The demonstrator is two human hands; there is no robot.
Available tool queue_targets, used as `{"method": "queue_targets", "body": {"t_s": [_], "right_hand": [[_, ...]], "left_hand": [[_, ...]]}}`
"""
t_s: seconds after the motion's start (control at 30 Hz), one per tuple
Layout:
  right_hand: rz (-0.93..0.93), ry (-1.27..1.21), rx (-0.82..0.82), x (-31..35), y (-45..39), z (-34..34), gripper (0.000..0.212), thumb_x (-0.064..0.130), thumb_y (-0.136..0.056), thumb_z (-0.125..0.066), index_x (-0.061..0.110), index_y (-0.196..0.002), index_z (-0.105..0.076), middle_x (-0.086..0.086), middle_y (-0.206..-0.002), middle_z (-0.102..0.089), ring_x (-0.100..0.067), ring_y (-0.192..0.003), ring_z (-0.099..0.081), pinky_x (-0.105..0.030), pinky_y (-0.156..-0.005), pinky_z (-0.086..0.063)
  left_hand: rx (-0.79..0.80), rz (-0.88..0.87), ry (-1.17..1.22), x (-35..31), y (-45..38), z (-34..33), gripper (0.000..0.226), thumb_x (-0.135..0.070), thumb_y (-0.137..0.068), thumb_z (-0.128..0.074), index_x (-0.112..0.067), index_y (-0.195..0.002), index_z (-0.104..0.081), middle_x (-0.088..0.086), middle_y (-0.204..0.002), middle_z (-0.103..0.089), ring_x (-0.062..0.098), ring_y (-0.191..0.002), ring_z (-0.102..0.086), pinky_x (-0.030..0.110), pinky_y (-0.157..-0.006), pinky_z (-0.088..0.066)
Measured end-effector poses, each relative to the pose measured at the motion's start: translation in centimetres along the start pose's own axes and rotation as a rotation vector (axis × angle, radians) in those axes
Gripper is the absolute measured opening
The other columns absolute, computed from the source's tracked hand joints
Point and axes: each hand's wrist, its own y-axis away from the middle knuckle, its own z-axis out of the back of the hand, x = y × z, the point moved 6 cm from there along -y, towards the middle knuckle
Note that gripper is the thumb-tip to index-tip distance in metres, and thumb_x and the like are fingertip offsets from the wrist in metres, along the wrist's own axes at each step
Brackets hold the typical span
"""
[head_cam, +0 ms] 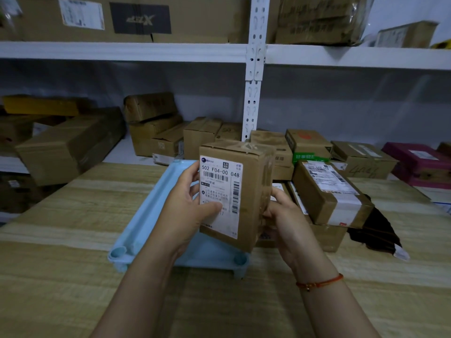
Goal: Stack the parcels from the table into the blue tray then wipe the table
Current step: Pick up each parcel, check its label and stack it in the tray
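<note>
A tall brown parcel [249,191] with a white shipping label stands upright above the light blue tray [146,215], held between both hands. My left hand [188,206] grips its left side, thumb across the label. My right hand [285,215] holds its right side, fingers curled round the edge. Whether the parcel's bottom touches the tray floor is hidden. To the right, a labelled brown parcel [329,193] lies tilted on top of another box [327,237] on the wooden table [61,264].
A dark cloth [375,232] lies on the table right of the parcel stack. Behind the table, white metal shelves [122,51] hold several cardboard boxes, with a shelf post [252,93] in the middle. A maroon box [419,162] sits at far right.
</note>
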Motion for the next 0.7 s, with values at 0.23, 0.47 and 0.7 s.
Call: {"method": "queue_targets", "body": {"t_s": [0.23,0.47,0.7], "right_hand": [[0.035,-0.042,0.023,0.3,-0.1,-0.4,0.055,-0.006,-0.09,-0.038,0.029,-0.125,-0.061,-0.009,-0.1,-0.074,-0.033,-0.096,-0.07,-0.054,-0.084,-0.056],[0.017,-0.019,0.036,0.2,-0.5,-0.8,0.053,0.007,-0.094,-0.041,0.034,-0.139,-0.047,-0.012,-0.11,-0.07,-0.029,-0.093,-0.066,-0.049,-0.08,-0.054],[-0.07,-0.037,0.188,-0.5,0.5,-3.5,0.073,0.061,-0.073,-0.07,0.031,-0.134,-0.046,0.003,-0.121,-0.065,-0.017,-0.108,-0.065,-0.039,-0.084,-0.056]], "left_hand": [[0.01,0.0,-0.001,-0.1,0.2,0.0,0.067,0.026,-0.075,-0.057,-0.03,-0.113,-0.05,-0.011,-0.098,-0.068,-0.003,-0.087,-0.068,0.016,-0.069,-0.055],[-0.074,0.042,0.04,0.1,-0.2,0.8,0.072,0.01,-0.081,-0.064,-0.028,-0.136,-0.039,-0.004,-0.117,-0.064,0.009,-0.107,-0.063,0.023,-0.076,-0.053],[-0.294,0.136,0.143,1.6,-1.0,2.2,0.036,-0.007,-0.086,-0.068,-0.008,-0.116,-0.048,0.008,-0.111,-0.068,0.019,-0.095,-0.068,0.027,-0.073,-0.055]]}}
